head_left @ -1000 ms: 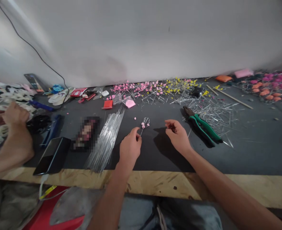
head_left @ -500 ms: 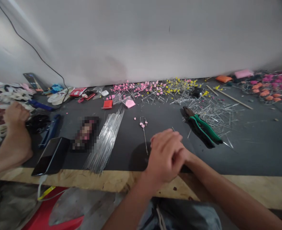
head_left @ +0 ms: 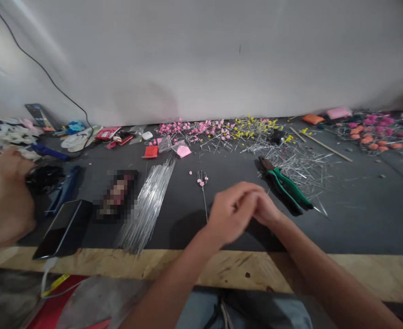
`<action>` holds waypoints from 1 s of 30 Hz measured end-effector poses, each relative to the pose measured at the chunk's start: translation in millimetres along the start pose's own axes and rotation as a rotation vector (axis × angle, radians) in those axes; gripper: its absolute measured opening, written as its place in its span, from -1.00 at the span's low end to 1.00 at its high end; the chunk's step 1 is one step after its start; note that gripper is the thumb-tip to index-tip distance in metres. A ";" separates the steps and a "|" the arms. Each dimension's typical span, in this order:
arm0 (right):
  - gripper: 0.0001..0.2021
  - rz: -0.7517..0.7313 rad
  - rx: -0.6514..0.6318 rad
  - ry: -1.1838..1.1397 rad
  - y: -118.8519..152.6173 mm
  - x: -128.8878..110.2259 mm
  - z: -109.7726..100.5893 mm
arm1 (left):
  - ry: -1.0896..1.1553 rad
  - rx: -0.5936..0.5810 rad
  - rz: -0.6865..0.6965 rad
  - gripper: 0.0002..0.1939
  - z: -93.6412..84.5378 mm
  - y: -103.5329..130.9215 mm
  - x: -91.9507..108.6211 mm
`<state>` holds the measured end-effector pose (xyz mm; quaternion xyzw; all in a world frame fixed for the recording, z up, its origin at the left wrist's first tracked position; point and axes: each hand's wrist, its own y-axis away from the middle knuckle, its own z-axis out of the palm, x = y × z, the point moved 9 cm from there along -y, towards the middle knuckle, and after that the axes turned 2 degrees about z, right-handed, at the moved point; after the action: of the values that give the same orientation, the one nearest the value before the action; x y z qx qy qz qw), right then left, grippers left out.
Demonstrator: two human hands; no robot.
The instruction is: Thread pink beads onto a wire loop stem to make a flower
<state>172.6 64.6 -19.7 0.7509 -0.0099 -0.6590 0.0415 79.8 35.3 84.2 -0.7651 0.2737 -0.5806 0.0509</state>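
My left hand and my right hand are pressed together above the dark table, fingers closed over each other. Anything between the palms is hidden. Just left of them, a wire piece with small pink balls lies on the table, its stem running toward my left wrist. A loose pink ball sits beside it. Green-handled pliers lie to the right of my hands. A bundle of straight wires is further left.
Pink-tipped wires, yellow-tipped wires and bare wire pieces lie toward the wall. A phone rests near the wooden front edge. Another person's hand works at the far left.
My hands have turned against each other, the left one now more sideways over the right. The whole view has shifted slightly, with the table items appearing further left.
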 end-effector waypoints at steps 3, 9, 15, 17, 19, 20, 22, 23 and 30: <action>-0.77 0.023 0.163 -0.230 -15.4 1.1 -18.1 | -0.355 0.271 -0.172 -0.69 -64.2 1.4 -60.0; -0.80 -0.012 0.319 -0.035 -21.7 2.9 -32.4 | -0.866 0.264 -0.307 -0.60 -119.6 -2.5 -138.2; -0.79 0.052 0.218 0.155 -40.7 6.5 -37.7 | -0.876 0.222 -0.249 -0.74 -124.1 -14.7 -139.4; -0.80 0.045 0.190 0.280 -46.3 -0.1 -36.3 | -0.814 0.261 -0.264 -0.74 -128.9 -16.7 -140.9; -0.85 -0.039 0.146 0.443 -45.6 -15.3 -24.2 | -0.724 0.320 -0.286 -0.75 -134.8 -18.1 -144.6; -0.87 -0.095 0.118 0.496 -42.0 -23.8 -14.0 | -0.673 0.354 -0.295 -0.75 -137.8 -18.6 -146.7; -0.85 -0.198 -0.042 0.532 -29.9 -36.0 18.4 | -0.581 0.409 -0.299 -0.75 -142.6 -19.3 -150.1; -0.82 -0.268 -0.152 0.535 -20.8 -41.6 37.7 | -0.546 0.431 -0.297 -0.74 -144.6 -19.3 -151.3; -0.55 -0.501 -0.490 0.672 18.8 -44.7 92.0 | -0.334 0.539 -0.282 -0.71 -157.4 -11.3 -159.7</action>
<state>76.3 44.5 14.2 0.8696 0.3405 -0.3528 0.0579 -88.5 158.9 1.7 -0.8390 -0.0100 -0.5000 0.2145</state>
